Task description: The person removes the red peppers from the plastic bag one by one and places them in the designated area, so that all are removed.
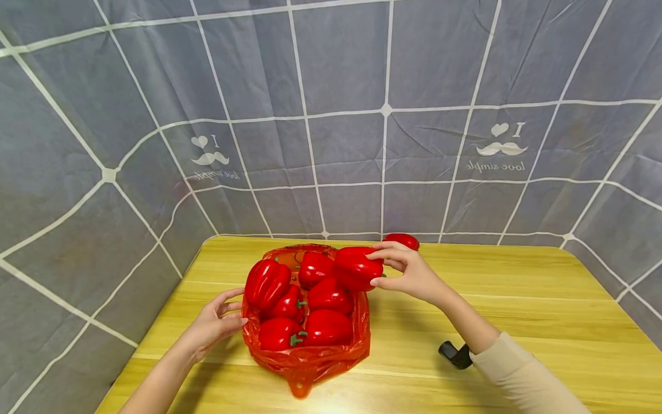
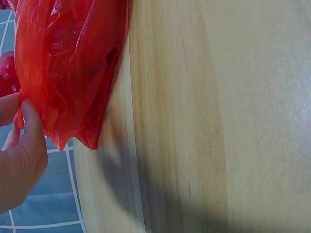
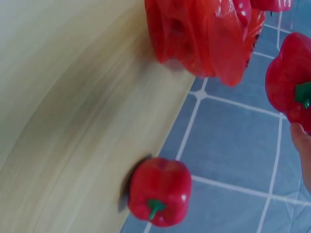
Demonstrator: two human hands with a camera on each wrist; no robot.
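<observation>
A red plastic bag (image 1: 310, 368) stands open on the table, with several red bell peppers (image 1: 329, 328) inside. My left hand (image 1: 214, 325) pinches the bag's left rim between thumb and fingers; the left wrist view shows the thin plastic (image 2: 53, 63) at the fingertips. With my right hand (image 1: 408, 273) I grip another red bell pepper (image 1: 355, 267) by its right end, held over the bag's back right rim. Its green stem (image 3: 304, 93) faces the right wrist camera.
One more bell pepper (image 3: 161, 191) sits at the table's back edge, partly hidden behind my right hand in the head view. A small black object (image 1: 455, 355) lies by my right forearm. Grey gridded cloth (image 1: 341, 149) surrounds the wooden table (image 1: 517, 299) behind and at both sides.
</observation>
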